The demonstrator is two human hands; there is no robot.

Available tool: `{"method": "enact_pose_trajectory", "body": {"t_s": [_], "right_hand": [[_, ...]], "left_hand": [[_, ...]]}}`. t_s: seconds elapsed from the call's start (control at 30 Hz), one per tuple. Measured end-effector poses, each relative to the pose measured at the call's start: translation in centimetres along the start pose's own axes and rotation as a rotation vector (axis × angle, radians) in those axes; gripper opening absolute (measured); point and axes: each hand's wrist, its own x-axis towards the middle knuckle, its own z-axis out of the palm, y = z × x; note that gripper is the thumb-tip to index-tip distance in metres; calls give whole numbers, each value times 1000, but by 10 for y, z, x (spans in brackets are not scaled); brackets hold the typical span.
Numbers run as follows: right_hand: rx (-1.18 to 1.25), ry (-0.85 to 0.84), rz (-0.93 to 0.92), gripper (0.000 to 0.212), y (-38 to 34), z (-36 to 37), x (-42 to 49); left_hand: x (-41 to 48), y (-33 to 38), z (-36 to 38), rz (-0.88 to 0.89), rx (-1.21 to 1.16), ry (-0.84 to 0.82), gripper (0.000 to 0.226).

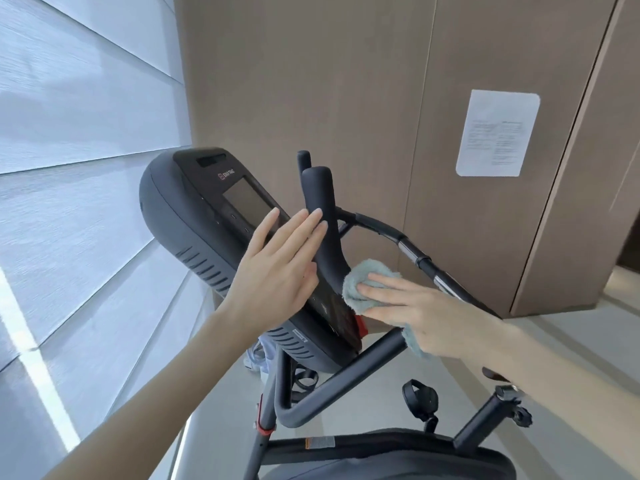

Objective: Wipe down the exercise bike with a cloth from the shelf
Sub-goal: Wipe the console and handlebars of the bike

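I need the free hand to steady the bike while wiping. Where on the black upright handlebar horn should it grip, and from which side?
Grip the black upright handlebar horn around its straight padded middle, coming from the console side, where the open left hand already lies. That section is slim enough to wrap. The flared base is taken: the right hand presses the light blue fluffy cloth there.

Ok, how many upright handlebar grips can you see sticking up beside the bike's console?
2: the near grip stands just right of the left hand; the far grip pokes up behind it. Others may be hidden behind the console.
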Motion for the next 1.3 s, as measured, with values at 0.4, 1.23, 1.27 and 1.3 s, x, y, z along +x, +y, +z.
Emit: {"method": "enact_pose_trajectory", "body": {"t_s": [0.4,1.23,1.27,1.3], "right_hand": [[1200,371,407,70,24,-45,103],[1449,-100,-109,79,88,-1,98],[1338,-138,-151,79,94,4,90],[1245,-201,-195,79,99,9,82]], "left_hand": [[-1,-5,2,45,-33,-26,49],[13,85,-10,-477,126,-269,57],[13,86,-10,-490,121,-275,58],[14,88,-10,-500,116,-277,59]]}}
